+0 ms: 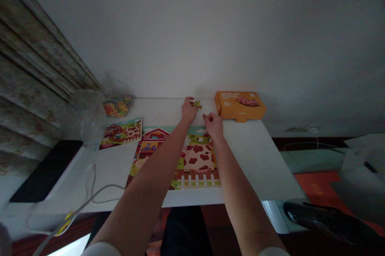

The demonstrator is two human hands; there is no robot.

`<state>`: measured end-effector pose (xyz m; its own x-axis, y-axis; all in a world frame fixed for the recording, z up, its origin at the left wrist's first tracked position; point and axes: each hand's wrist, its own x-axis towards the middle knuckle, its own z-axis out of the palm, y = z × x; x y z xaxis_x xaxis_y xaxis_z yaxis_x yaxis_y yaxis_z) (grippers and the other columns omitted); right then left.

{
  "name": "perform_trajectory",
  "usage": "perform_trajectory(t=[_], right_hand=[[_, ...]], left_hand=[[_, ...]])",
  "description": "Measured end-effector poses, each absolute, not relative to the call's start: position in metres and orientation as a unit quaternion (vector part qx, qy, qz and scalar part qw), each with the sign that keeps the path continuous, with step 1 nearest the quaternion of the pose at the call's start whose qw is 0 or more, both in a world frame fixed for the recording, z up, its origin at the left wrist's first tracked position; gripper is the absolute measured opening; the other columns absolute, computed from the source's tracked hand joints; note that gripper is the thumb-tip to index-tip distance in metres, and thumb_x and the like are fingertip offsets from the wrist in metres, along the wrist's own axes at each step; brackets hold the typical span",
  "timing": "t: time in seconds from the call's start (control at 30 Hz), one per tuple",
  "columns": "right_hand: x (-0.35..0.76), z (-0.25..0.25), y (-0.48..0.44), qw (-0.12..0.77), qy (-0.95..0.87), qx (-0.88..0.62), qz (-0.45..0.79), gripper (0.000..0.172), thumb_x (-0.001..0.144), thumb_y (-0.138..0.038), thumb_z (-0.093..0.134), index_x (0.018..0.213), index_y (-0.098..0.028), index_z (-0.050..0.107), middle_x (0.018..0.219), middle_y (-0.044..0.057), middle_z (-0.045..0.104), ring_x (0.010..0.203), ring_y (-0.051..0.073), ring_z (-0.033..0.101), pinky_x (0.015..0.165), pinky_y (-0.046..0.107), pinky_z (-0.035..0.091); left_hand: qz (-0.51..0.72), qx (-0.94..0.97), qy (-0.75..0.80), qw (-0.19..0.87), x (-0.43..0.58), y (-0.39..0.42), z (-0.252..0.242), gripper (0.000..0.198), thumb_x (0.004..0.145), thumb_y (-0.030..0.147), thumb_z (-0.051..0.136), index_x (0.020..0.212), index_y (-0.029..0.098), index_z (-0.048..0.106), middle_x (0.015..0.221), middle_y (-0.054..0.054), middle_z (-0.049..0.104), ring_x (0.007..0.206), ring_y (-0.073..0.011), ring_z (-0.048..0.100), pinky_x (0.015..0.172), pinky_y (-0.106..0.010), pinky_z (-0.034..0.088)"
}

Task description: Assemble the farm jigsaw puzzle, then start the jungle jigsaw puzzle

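On the white table lies a farm jigsaw puzzle [198,157] with a barn, a cow and a white fence; my forearms cover parts of it. Beyond its top edge, my left hand [189,110] has its fingers closed on a small green and yellow puzzle piece [197,104]. My right hand [214,126] is curled with thumb and fingers together at the puzzle's upper right corner. Whatever those fingers may hold is hidden. Left of the puzzle is a printed reference picture [122,132] of the same farm scene.
An orange puzzle box [240,105] stands at the back right by the wall. At the back left is a clear plastic bag [118,103] with colourful contents. A black flat device [48,169] and a white cable [93,185] lie along the left side, near the curtain [36,55].
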<state>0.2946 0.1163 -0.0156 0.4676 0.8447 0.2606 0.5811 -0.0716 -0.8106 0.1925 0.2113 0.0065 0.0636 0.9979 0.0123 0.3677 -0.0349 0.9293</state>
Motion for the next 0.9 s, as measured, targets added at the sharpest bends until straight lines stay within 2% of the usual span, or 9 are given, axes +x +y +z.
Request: perform_trajectory(t=[0.1, 0.17, 0.27, 0.33, 0.4, 0.5, 0.6, 0.73, 0.9], right_hand=[[0.292, -0.013, 0.118, 0.542, -0.476, -0.671, 0.174, 0.033, 0.083, -0.055, 0.056, 0.072, -0.025, 0.047, 0.063, -0.004, 0.047, 0.061, 0.015, 0.044, 0.059, 0.026, 0.036], [0.291, -0.012, 0.120, 0.570, -0.461, -0.647, 0.211, 0.035, 0.081, -0.059, 0.057, 0.081, -0.025, 0.051, 0.069, -0.003, 0.051, 0.062, 0.015, 0.047, 0.058, 0.025, 0.038], [0.290, -0.010, 0.120, 0.568, -0.457, -0.616, 0.298, 0.042, 0.080, -0.066, 0.058, 0.085, -0.024, 0.054, 0.071, -0.003, 0.053, 0.057, 0.013, 0.046, 0.052, 0.024, 0.036], [0.287, -0.004, 0.117, 0.544, -0.469, -0.582, 0.382, 0.044, 0.078, -0.067, 0.063, 0.087, -0.024, 0.057, 0.071, -0.004, 0.055, 0.051, 0.011, 0.043, 0.048, 0.024, 0.033], [0.282, 0.004, 0.110, 0.499, -0.495, -0.532, 0.471, 0.043, 0.075, -0.062, 0.070, 0.094, -0.024, 0.063, 0.073, -0.004, 0.059, 0.050, 0.010, 0.043, 0.046, 0.023, 0.031], [0.270, 0.018, 0.099, 0.427, -0.542, -0.467, 0.553, 0.045, 0.073, -0.049, 0.078, 0.109, -0.025, 0.068, 0.082, -0.002, 0.067, 0.055, 0.010, 0.051, 0.048, 0.021, 0.035], [0.259, 0.026, 0.091, 0.403, -0.568, -0.458, 0.553, 0.051, 0.073, -0.042, 0.080, 0.120, -0.026, 0.067, 0.088, -0.002, 0.070, 0.064, 0.012, 0.058, 0.054, 0.021, 0.041], [0.253, 0.022, 0.088, 0.395, -0.587, -0.465, 0.532, 0.050, 0.078, -0.037, 0.077, 0.126, -0.027, 0.066, 0.081, -0.003, 0.068, 0.069, 0.013, 0.061, 0.060, 0.023, 0.047], [0.252, 0.009, 0.085, 0.392, -0.593, -0.437, 0.551, 0.047, 0.074, -0.026, 0.075, 0.121, -0.028, 0.067, 0.102, 0.000, 0.073, 0.093, 0.019, 0.069, 0.081, 0.031, 0.056]], left_hand=[[0.442, 0.560, 0.506, 0.485, 0.173, 0.191, 0.005, 0.050, 0.075, 0.010, 0.070, 0.123, 0.017, 0.056, 0.101, -0.006, 0.069, 0.086, -0.0153, 0.068, 0.078, -0.028, 0.054], [0.429, 0.572, 0.466, 0.521, 0.150, 0.177, 0.006, 0.047, 0.077, 0.019, 0.072, 0.122, 0.018, 0.058, 0.089, -0.002, 0.069, 0.078, -0.0139, 0.066, 0.073, -0.027, 0.054], [0.369, 0.632, 0.426, 0.531, 0.109, 0.159, 0.012, 0.038, 0.078, 0.035, 0.074, 0.110, 0.018, 0.067, 0.072, 0.002, 0.065, 0.066, -0.0129, 0.060, 0.063, -0.025, 0.050], [0.328, 0.668, 0.404, 0.533, 0.086, 0.150, 0.017, 0.037, 0.077, 0.042, 0.074, 0.105, 0.018, 0.071, 0.071, 0.002, 0.066, 0.063, -0.0129, 0.059, 0.060, -0.024, 0.048], [0.301, 0.687, 0.387, 0.536, 0.069, 0.146, 0.020, 0.038, 0.077, 0.044, 0.074, 0.105, 0.019, 0.073, 0.077, 0.000, 0.069, 0.066, -0.0138, 0.061, 0.061, -0.025, 0.049], [0.305, 0.681, 0.367, 0.555, 0.057, 0.143, 0.019, 0.039, 0.076, 0.042, 0.074, 0.108, 0.020, 0.071, 0.082, 0.000, 0.071, 0.071, -0.0155, 0.065, 0.064, -0.026, 0.051], [0.312, 0.680, 0.353, 0.562, 0.053, 0.142, 0.016, 0.038, 0.075, 0.038, 0.075, 0.109, 0.022, 0.067, 0.080, 0.001, 0.072, 0.071, -0.0161, 0.067, 0.065, -0.026, 0.052], [0.295, 0.687, 0.358, 0.559, 0.051, 0.142, 0.015, 0.037, 0.075, 0.036, 0.074, 0.108, 0.023, 0.062, 0.079, 0.002, 0.071, 0.072, -0.0158, 0.067, 0.064, -0.025, 0.050], [0.311, 0.669, 0.364, 0.568, 0.051, 0.144, 0.014, 0.039, 0.075, 0.039, 0.075, 0.108, 0.022, 0.061, 0.081, 0.001, 0.071, 0.073, -0.0153, 0.066, 0.066, -0.025, 0.050]])
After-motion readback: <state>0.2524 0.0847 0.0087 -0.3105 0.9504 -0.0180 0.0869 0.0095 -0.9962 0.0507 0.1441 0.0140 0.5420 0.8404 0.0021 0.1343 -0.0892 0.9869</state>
